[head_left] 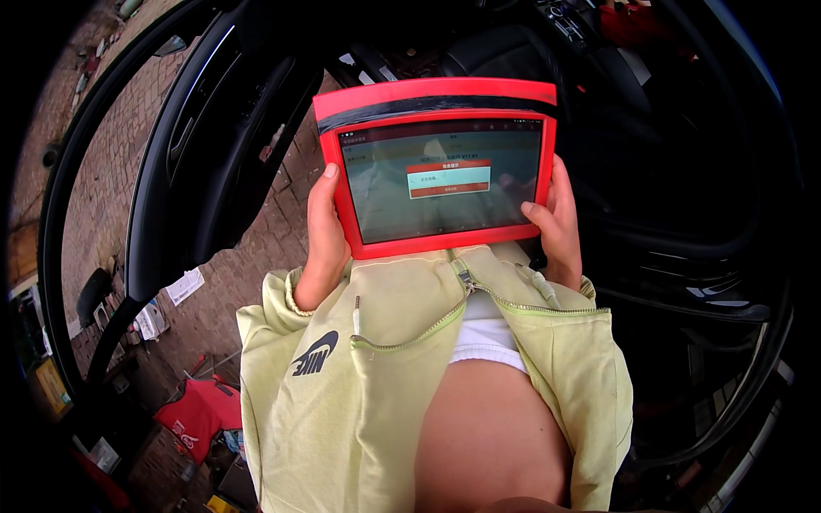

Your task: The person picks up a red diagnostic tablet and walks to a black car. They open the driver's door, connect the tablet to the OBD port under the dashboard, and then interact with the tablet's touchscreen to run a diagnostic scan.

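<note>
A tablet [440,201] in a red case [436,250], with black tape along its top band, is held upright-ish in front of my pale yellow zip jacket [393,291]. Its lit screen shows a small pop-up box with an orange bar at top and bottom. My left hand [329,227] grips the case's left side, thumb along the edge. My right hand [556,227] grips the right side, with its thumb lying on the frame at the screen's lower right corner.
An open black car door [197,162] stands to the left over brick paving [269,214]. A dark car interior with a seat [500,56] lies ahead and right. Lower left are a red cloth [201,415], paper sheets [184,286] and scattered items. Something red [629,21] is at top right.
</note>
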Demonstrator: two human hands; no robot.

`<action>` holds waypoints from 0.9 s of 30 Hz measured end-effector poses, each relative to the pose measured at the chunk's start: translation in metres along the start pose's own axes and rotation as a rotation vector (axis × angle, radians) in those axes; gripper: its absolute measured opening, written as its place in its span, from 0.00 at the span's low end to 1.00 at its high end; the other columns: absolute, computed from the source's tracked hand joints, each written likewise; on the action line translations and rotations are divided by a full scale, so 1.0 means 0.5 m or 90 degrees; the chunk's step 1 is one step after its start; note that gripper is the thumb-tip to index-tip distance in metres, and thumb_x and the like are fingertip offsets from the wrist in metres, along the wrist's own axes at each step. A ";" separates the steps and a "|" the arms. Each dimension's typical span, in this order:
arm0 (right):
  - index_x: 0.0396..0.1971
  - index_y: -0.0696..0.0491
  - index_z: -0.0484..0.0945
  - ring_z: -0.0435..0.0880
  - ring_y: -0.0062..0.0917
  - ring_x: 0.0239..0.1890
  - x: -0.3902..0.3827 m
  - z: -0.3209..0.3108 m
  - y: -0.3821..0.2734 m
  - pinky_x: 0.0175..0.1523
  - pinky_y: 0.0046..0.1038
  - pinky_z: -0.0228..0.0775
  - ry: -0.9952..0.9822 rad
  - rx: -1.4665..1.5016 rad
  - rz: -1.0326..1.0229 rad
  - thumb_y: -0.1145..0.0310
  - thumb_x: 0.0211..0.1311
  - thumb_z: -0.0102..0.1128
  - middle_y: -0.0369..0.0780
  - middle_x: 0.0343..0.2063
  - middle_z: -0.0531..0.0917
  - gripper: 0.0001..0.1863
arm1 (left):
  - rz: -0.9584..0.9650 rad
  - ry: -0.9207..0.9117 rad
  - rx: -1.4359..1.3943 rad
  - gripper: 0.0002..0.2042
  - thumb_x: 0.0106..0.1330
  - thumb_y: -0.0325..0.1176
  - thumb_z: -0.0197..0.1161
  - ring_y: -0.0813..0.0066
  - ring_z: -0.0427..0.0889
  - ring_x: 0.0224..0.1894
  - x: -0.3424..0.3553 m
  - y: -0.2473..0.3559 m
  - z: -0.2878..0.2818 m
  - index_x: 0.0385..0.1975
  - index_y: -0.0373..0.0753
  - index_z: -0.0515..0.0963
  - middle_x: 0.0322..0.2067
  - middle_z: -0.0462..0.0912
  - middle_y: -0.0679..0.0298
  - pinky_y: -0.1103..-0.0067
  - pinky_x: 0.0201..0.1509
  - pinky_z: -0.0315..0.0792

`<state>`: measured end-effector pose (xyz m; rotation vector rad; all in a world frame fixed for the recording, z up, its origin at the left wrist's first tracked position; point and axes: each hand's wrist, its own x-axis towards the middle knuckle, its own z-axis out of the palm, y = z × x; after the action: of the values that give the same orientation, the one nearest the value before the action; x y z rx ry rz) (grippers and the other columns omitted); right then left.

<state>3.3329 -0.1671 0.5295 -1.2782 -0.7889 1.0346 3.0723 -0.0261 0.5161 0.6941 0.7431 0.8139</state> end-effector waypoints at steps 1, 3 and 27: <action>0.64 0.60 0.55 0.73 0.26 0.56 0.000 0.001 -0.002 0.62 0.29 0.63 0.000 -0.001 0.003 0.80 0.51 0.53 0.43 0.54 0.73 0.37 | 0.000 0.001 0.001 0.23 0.74 0.47 0.47 0.71 0.77 0.54 0.000 0.000 0.000 0.58 0.35 0.70 0.54 0.78 0.60 0.76 0.58 0.69; 0.64 0.60 0.56 0.73 0.25 0.56 0.000 0.002 -0.005 0.62 0.29 0.63 0.004 -0.001 0.008 0.80 0.51 0.53 0.43 0.54 0.73 0.36 | 0.000 0.003 0.000 0.23 0.74 0.47 0.46 0.71 0.77 0.54 0.002 -0.001 0.001 0.58 0.36 0.70 0.54 0.78 0.60 0.76 0.58 0.69; 0.66 0.60 0.54 0.73 0.26 0.57 -0.003 -0.008 0.003 0.62 0.29 0.63 0.003 0.002 0.019 0.79 0.54 0.55 0.44 0.55 0.72 0.37 | -0.006 0.026 -0.007 0.23 0.75 0.47 0.43 0.72 0.77 0.54 0.005 -0.003 0.017 0.58 0.37 0.70 0.54 0.77 0.62 0.76 0.59 0.69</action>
<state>3.3357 -0.1701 0.5274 -1.2930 -0.7652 1.0561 3.0808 -0.0269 0.5186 0.6651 0.7775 0.8255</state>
